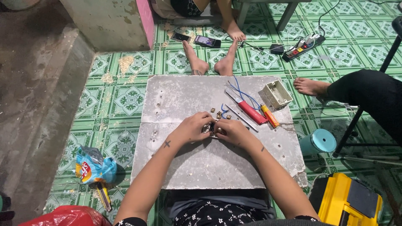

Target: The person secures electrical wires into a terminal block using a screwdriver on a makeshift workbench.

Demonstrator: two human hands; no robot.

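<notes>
My left hand (191, 127) and my right hand (231, 131) meet over the middle of a grey slab (180, 159) and together grip a small dark metal part (208, 128), mostly hidden by my fingers. Just beyond my hands lie several small brass pieces (218, 113) and a bit of blue wire (238, 93). To the right of them lie a red-handled utility knife (249, 109), an orange-handled screwdriver (269, 116), a thin metal rod (241, 117) and a beige plastic box (277, 94).
Another person's bare feet (211, 62) rest at the slab's far edge, and a third person's foot (310, 86) and dark trouser leg at right. A power strip (303, 47), two phones (197, 39), a teal roll (318, 141), a yellow toolbox (346, 201), a blue snack bag (93, 166) lie around.
</notes>
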